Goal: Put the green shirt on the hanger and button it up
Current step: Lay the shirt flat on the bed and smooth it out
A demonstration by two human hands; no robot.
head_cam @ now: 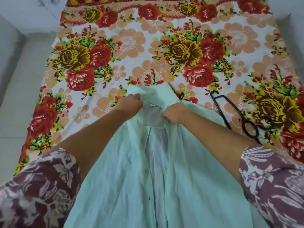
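The pale green shirt hangs open-fronted between my arms, its collar end up over the bed and its inside showing. My left hand pinches the left collar edge. My right hand grips the right front edge just below the collar. A black hanger lies flat on the bedsheet to the right of the shirt, hook pointing away from me, and neither hand touches it.
A floral bedsheet with red and yellow roses covers the bed ahead. A light floor runs along the bed's left side. My patterned maroon sleeves fill the lower corners.
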